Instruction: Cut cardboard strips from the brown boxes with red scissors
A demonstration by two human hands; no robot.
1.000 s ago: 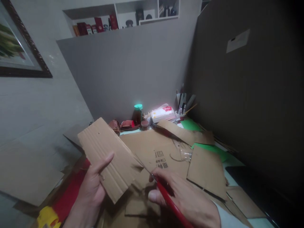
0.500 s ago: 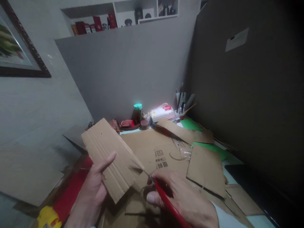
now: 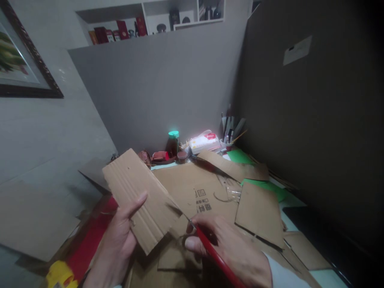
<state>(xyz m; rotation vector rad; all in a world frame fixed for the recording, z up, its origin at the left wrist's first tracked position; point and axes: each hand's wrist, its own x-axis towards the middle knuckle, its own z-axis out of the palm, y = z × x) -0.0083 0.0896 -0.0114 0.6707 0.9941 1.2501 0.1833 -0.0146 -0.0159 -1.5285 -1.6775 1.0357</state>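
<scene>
My left hand [image 3: 115, 244] grips a long strip of corrugated cardboard [image 3: 141, 196], thumb on top, holding it tilted above the desk. My right hand [image 3: 231, 250] is closed on a red-handled knife [image 3: 214, 256]. Its thin blade points up and left and meets the jagged right edge of the strip, where a partly cut flap hangs. Under both hands lie more cardboard pieces.
A printed cardboard sheet [image 3: 198, 188] and loose cut pieces [image 3: 259, 214] cover the desk over green paper [image 3: 267, 188]. At the back stand a green-capped jar [image 3: 173, 143], a tissue pack [image 3: 205, 142] and a pen cup [image 3: 229, 134]. A yellow tape roll [image 3: 60, 274] lies lower left. A tall cardboard panel [image 3: 300, 120] stands on the right.
The strip in my left hand has shifted slightly, and the knife blade has worked a little further along its right edge. Both hands stay in nearly the same place.
</scene>
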